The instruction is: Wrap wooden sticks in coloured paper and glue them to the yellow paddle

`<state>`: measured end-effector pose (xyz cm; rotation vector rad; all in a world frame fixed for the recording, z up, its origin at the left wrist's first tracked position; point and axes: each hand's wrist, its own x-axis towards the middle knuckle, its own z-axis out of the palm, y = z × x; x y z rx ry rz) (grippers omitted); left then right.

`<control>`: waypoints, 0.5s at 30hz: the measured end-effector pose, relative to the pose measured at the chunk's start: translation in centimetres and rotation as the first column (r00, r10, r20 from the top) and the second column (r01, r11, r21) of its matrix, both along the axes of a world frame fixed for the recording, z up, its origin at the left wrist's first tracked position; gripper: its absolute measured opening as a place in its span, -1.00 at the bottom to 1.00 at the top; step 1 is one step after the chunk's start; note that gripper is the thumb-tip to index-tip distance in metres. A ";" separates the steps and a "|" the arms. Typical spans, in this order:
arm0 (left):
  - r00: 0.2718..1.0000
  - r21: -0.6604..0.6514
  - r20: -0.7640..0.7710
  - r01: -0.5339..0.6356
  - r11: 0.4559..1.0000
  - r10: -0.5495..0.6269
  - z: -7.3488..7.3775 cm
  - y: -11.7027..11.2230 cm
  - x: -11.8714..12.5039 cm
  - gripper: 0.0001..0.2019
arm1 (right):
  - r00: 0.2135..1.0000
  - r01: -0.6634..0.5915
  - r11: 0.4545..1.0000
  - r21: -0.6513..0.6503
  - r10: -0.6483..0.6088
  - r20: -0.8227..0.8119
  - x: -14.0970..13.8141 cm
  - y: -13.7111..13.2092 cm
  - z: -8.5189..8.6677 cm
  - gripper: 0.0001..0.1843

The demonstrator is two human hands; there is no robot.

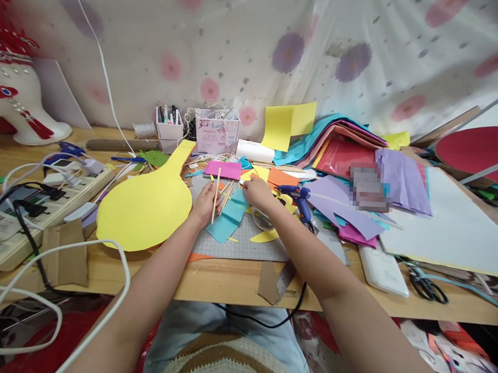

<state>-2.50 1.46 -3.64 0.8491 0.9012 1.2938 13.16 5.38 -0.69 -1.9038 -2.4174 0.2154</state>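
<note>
My left hand (204, 205) is closed around thin wooden sticks (216, 193), one of them standing nearly upright and others slanting to the right. Just right of it, my right hand (257, 193) reaches over the mat with its fingers pinched together; a small whitish bit shows at the fingertips, too small to name. Between and below the hands lies a creased blue paper piece (230, 218) on the grey cutting mat (229, 250). A blue glue gun (297, 198) rests to the right of my right hand. Left of my left hand lies a large yellow paper shape (144, 209) with a narrow neck.
A power strip (83, 193) with plugs and cables runs along the left. Behind stand a pen box (169, 129) and a box of string (217, 133). Coloured paper sheets (339, 204), a white power bank (383, 269) and scissors (428, 285) lie to the right.
</note>
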 end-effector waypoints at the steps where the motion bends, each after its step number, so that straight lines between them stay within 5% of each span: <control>1: 1.000 0.007 0.001 0.022 1.000 -0.022 -0.2 0.0 0.1 -0.66 | 1.000 0.008 1.000 -0.021 -0.007 0.022 -0.3 0.5 -0.3 -0.69; 6: 0.997 -0.004 0.041 0.063 0.998 -0.063 -0.5 0.0 0.2 -0.66 | 0.998 0.016 0.998 -0.065 -0.012 0.057 -0.7 1.1 -0.9 -0.70; 10: 1.000 0.019 0.029 0.005 1.000 -0.006 0.3 0.5 -0.6 -0.69 | 0.971 -0.113 0.992 -0.058 0.098 -0.216 0.6 -0.5 0.6 -0.85; 12: 0.999 0.073 0.033 -0.026 0.997 0.024 0.9 0.7 -1.3 -0.69 | 0.860 -0.301 0.950 -0.085 0.232 -0.454 1.5 -2.0 2.2 -0.87; 15: 0.998 0.130 0.057 -0.019 0.991 0.012 1.6 0.8 -1.8 -0.68 | 0.596 -0.576 0.811 -0.097 0.336 -0.729 2.4 -4.3 5.0 -0.84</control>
